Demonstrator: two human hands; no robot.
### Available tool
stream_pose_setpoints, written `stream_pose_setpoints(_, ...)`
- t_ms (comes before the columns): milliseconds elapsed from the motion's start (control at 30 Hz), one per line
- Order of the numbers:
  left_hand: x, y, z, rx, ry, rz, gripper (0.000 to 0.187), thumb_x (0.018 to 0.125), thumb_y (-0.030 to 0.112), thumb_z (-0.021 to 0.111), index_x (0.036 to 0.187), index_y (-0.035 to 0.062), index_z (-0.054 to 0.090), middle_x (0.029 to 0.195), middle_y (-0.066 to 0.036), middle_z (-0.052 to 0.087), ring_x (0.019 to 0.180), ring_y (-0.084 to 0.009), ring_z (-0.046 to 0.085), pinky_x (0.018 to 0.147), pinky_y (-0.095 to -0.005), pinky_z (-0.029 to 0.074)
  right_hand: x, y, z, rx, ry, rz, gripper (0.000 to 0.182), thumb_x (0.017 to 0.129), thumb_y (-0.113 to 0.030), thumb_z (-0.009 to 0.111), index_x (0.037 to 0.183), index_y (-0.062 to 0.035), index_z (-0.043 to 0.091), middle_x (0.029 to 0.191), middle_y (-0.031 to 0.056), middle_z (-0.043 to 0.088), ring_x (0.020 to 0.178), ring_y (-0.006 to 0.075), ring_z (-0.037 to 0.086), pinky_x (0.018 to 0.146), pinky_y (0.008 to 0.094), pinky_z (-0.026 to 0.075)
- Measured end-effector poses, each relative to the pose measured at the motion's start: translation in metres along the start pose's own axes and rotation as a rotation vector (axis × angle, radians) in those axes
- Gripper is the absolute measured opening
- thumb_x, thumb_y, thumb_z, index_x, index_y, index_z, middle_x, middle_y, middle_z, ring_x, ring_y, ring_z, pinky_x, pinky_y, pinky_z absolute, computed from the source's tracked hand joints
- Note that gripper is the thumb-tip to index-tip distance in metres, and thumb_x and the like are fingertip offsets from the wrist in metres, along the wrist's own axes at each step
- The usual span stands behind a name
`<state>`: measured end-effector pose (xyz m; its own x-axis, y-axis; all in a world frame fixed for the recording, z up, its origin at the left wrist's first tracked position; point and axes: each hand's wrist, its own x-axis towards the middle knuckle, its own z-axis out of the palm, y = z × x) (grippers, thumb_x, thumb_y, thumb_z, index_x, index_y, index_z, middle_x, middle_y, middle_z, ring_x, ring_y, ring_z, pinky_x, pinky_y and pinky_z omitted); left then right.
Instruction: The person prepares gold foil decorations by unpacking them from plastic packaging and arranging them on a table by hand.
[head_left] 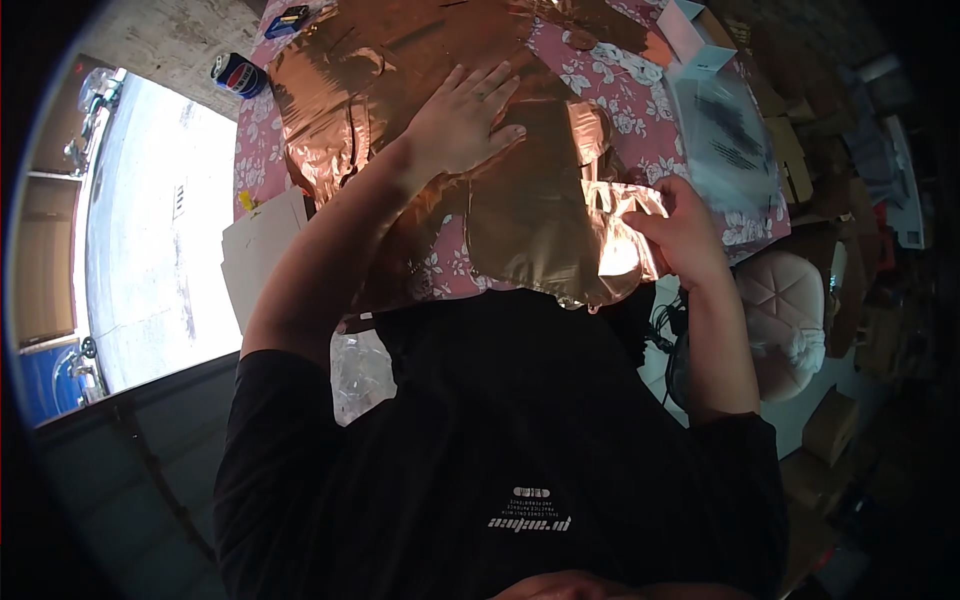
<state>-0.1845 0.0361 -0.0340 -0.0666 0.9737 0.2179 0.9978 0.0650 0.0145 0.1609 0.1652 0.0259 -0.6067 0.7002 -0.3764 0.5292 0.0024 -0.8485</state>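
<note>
A large, flat, copper-coloured foil balloon [530,225] with rounded edges lies over the table, creased and shiny. My left hand [465,120] rests palm down on its upper part, fingers stretched out and thumb apart. At the balloon's right side, my right hand [685,235] pinches a bright, crumpled edge of the foil between thumb and fingers. Part of the right fingers is hidden behind the foil.
A pink tablecloth with white flowers [625,95] covers the table. A blue can [238,76] and a small blue box [288,21] stand at the far left. Clear plastic packaging [722,140] and a white box [692,35] lie right. A pale cushioned stool [780,320] stands beside the table.
</note>
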Motion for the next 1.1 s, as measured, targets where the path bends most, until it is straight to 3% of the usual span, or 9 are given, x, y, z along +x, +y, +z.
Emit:
stream_pose_setpoints(233, 0.000, 0.001, 0.000, -0.007, 0.016, -0.002, 0.085, 0.110, 0.064, 0.049, 0.170, 0.0044, 0.039, 0.179, -0.018, 0.034, 0.167, -0.0351, 0.028, 0.137, -0.0535, 0.019, 0.007, -0.003, 0.000, 0.100, -0.083, -0.007, 0.066, 0.089, 0.005, 0.084, 0.148, 0.0067, 0.055, 0.120, 0.0138, 0.076, 0.104, 0.0196, 0.076, 0.091, 0.0335, 0.062)
stream_pose_setpoints(333, -0.001, 0.001, 0.002, -0.010, 0.025, -0.009, 0.084, 0.110, 0.064, 0.049, 0.170, 0.0049, 0.040, 0.179, -0.017, 0.034, 0.168, -0.0346, 0.028, 0.137, -0.0533, 0.019, 0.011, -0.003, -0.011, 0.176, -0.203, 0.111, 0.062, 0.091, 0.004, 0.082, 0.148, 0.0062, 0.057, 0.118, 0.0120, 0.077, 0.101, 0.0196, 0.077, 0.090, 0.0342, 0.063)
stream_pose_setpoints(600, -0.001, 0.000, 0.003, 0.031, 0.021, 0.008, 0.083, 0.111, 0.063, 0.047, 0.169, 0.0052, 0.040, 0.179, -0.016, 0.035, 0.167, -0.0340, 0.029, 0.137, -0.0533, 0.019, -0.018, -0.054, 0.019, 0.214, -0.302, -0.137, 0.050, 0.096, 0.003, 0.079, 0.142, 0.0040, 0.060, 0.129, 0.0082, 0.073, 0.118, 0.0145, 0.069, 0.103, 0.0323, 0.057)
stream_pose_setpoints(733, -0.001, -0.001, 0.004, 0.020, 0.038, 0.013, 0.082, 0.111, 0.063, 0.047, 0.169, 0.0044, 0.041, 0.179, -0.016, 0.036, 0.167, -0.0339, 0.029, 0.137, -0.0536, 0.020, -0.028, -0.079, 0.060, -0.062, -0.284, -0.112, 0.045, 0.098, -0.004, 0.081, 0.139, 0.0010, 0.063, 0.119, 0.0047, 0.072, 0.103, 0.0112, 0.067, 0.088, 0.0305, 0.058)
stream_pose_setpoints(800, -0.001, -0.002, 0.004, 0.005, 0.056, 0.010, 0.082, 0.111, 0.062, 0.047, 0.168, 0.0039, 0.042, 0.178, -0.016, 0.036, 0.167, -0.0340, 0.030, 0.137, -0.0537, 0.020, -0.030, -0.061, 0.083, -0.087, -0.339, -0.338, 0.044, 0.100, -0.009, 0.082, 0.140, -0.0005, 0.064, 0.115, 0.0034, 0.070, 0.098, 0.0091, 0.064, 0.084, 0.0299, 0.057)
stream_pose_setpoints(867, -0.001, -0.002, 0.004, 0.021, 0.067, 0.022, 0.079, 0.111, 0.061, 0.048, 0.166, 0.0038, 0.045, 0.178, -0.017, 0.037, 0.166, -0.0346, 0.032, 0.136, -0.0543, 0.022, -0.027, -0.053, 0.086, 0.042, -0.383, -0.360, 0.045, 0.100, -0.011, 0.080, 0.141, 0.0004, 0.064, 0.121, 0.0076, 0.072, 0.105, 0.0174, 0.069, 0.094, 0.0353, 0.057)
stream_pose_setpoints(933, -0.004, -0.004, 0.004, 0.014, 0.100, 0.038, 0.079, 0.111, 0.062, 0.048, 0.165, 0.0041, 0.046, 0.177, -0.018, 0.039, 0.165, -0.0350, 0.034, 0.136, -0.0546, 0.024, -0.011, -0.040, 0.078, -0.465, 0.183, -1.124, 0.049, 0.100, -0.014, 0.077, 0.144, 0.0004, 0.062, 0.134, 0.0151, 0.071, 0.124, 0.0320, 0.068, 0.109, 0.0441, 0.053)
stream_pose_setpoints(967, -0.005, -0.005, 0.005, 0.011, 0.133, 0.059, 0.079, 0.111, 0.062, 0.048, 0.165, 0.0044, 0.047, 0.176, -0.018, 0.040, 0.164, -0.0354, 0.035, 0.135, -0.0550, 0.025, -0.009, -0.034, 0.080, -0.536, 0.205, -1.010, 0.050, 0.099, -0.014, 0.075, 0.145, 0.0004, 0.063, 0.147, 0.0198, 0.065, 0.145, 0.0423, 0.056, 0.121, 0.0499, 0.044)
stream_pose_setpoints(1100, -0.003, -0.005, 0.006, 0.009, 0.123, 0.070, 0.070, 0.108, 0.041, 0.059, 0.167, 0.0049, 0.043, 0.175, -0.019, 0.041, 0.164, -0.0370, 0.035, 0.135, -0.0557, 0.026, -0.004, -0.012, 0.087, -0.645, 0.015, -0.889, 0.042, 0.099, -0.015, 0.075, 0.138, 0.0000, 0.070, 0.150, 0.0188, 0.064, 0.154, 0.0384, 0.049, 0.124, 0.0489, 0.044)
